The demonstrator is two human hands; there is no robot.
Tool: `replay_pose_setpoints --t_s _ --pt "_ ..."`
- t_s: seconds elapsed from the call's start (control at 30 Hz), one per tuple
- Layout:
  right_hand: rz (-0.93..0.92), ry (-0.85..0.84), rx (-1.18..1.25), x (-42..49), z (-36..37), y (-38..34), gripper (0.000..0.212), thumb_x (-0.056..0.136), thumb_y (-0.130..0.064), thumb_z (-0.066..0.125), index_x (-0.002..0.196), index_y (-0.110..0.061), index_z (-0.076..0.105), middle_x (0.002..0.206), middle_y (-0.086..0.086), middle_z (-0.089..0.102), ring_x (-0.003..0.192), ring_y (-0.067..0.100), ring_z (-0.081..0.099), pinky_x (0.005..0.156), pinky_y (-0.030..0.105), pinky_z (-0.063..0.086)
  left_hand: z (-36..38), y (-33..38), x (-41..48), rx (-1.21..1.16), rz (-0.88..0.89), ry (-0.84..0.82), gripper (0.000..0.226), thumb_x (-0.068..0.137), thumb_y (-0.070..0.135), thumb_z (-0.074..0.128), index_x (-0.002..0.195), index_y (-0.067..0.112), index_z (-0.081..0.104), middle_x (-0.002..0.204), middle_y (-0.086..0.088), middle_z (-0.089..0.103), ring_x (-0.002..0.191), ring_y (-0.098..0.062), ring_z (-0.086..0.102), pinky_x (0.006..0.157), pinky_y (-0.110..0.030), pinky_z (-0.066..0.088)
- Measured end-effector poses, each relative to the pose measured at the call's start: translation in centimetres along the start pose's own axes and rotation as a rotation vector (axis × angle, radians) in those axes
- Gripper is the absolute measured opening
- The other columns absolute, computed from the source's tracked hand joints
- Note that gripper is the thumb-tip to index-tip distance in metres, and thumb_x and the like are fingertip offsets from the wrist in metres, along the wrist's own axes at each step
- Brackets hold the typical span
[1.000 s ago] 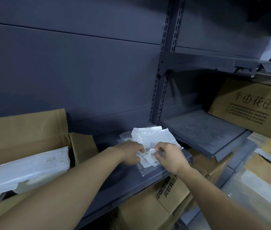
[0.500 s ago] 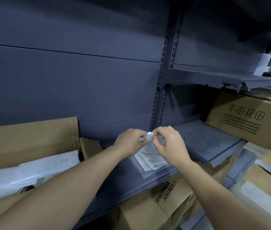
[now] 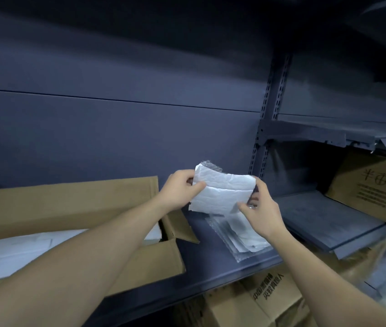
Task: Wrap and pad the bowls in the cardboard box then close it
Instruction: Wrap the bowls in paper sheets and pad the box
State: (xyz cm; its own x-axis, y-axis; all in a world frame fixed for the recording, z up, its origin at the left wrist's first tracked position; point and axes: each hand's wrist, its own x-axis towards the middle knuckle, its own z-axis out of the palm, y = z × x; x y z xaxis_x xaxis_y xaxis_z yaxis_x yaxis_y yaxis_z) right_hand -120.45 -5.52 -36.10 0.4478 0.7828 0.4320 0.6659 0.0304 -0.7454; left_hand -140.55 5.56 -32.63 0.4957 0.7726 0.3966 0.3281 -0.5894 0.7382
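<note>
The left hand (image 3: 180, 190) pinches the upper left edge of a white sheet (image 3: 222, 197), thumb in front and fingers behind. The right hand (image 3: 261, 208) pinches its right edge. Between them the sheet hangs upright and slightly bowed above the shelf (image 3: 211, 263), with a strip of bubble wrap showing behind its top edge.

This looks like the fetching step: one piece of wrapping has been taken off the stack (image 3: 241, 234), which lies flat on the shelf just below the hands. No bowls are in view. The box (image 3: 69, 204) stands open to the left on the same shelf, and what shows inside is white packing (image 3: 10, 253).

The next move probably calls for carrying the sheet left, over the box's near wall. The sheet is limp, so a grip on both edges should keep it spread.

A loose flap (image 3: 180, 227) juts out between the hands and the box opening and may catch the sheet's lower edge. The post (image 3: 261, 147) stands close behind the right hand. Toward the person there is open room.
</note>
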Motion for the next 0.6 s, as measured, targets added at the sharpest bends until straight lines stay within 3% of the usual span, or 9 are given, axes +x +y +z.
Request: replay_pose_setpoints --t_s 0.1,0.17,0.23,0.37,0.47,0.6 --pt "0.008 0.001 0.058 0.1 1.4 -1.9 0.07 0.089 -0.015 0.061 0.146 -0.037 0.029 0.089 0.005 0.067 0.087 0.015 0.063 0.069 0.016 0.043 -3.1 -0.2 -0.7 -0.054 0.005 0.026 0.037 0.08 0.038 0.06 0.091 0.002 0.063 0.079 -0.014 0.066 0.071 -0.031 0.064 0.07 -0.044 0.056" --pt "-0.018 0.006 0.08 0.1 2.5 -3.3 0.067 0.089 -0.015 0.061 0.145 -0.037 0.032 0.09 0.007 0.066 0.088 0.018 0.062 0.068 0.015 0.044 -5.3 -0.4 -1.5 -0.062 0.012 0.05 0.019 0.082 0.03 0.063 0.09 0.015 0.069 0.09 -0.007 0.073 0.086 -0.027 0.069 0.081 -0.047 0.057" --pt "-0.026 -0.006 0.117 0.0 3.8 -4.8 0.065 0.089 -0.016 0.062 0.144 -0.036 0.034 0.091 0.003 0.066 0.089 0.016 0.063 0.067 0.016 0.045 -7.7 -1.0 -2.6 -0.061 -0.001 0.086 0.013 0.083 0.022 0.068 0.096 0.023 0.071 0.092 0.001 0.074 0.09 -0.018 0.07 0.086 -0.044 0.057" --pt "-0.046 -0.067 0.171 -0.9 6.8 -7.6 0.066 0.089 -0.016 0.062 0.144 -0.038 0.035 0.092 -0.006 0.068 0.086 0.014 0.066 0.069 0.025 0.052 -12.0 -2.7 -5.2 -0.003 -0.064 0.122 0.021 0.082 0.016 0.071 0.101 0.026 0.07 0.089 -0.002 0.074 0.082 -0.016 0.068 0.09 -0.043 0.055" --pt "-0.075 -0.11 0.181 -1.7 8.9 -9.6 0.065 0.089 -0.015 0.061 0.145 -0.037 0.034 0.092 -0.007 0.068 0.084 0.009 0.064 0.06 0.013 0.047 -14.6 -3.7 -7.0 0.047 -0.101 0.157 0.02 0.082 0.015 0.071 0.1 0.024 0.069 0.087 -0.009 0.071 0.07 -0.013 0.058 0.086 -0.041 0.054" --pt "-0.095 -0.187 0.2 -2.3 11.2 -12.0 0.066 0.089 -0.016 0.062 0.146 -0.034 0.034 0.091 -0.005 0.069 0.083 0.01 0.065 0.061 0.013 0.041 -17.3 -4.4 -9.6 0.073 -0.141 0.216 0.019 0.081 0.012 0.071 0.097 0.021 0.068 0.079 -0.005 0.07 0.065 -0.012 0.054 0.082 -0.035 0.052"
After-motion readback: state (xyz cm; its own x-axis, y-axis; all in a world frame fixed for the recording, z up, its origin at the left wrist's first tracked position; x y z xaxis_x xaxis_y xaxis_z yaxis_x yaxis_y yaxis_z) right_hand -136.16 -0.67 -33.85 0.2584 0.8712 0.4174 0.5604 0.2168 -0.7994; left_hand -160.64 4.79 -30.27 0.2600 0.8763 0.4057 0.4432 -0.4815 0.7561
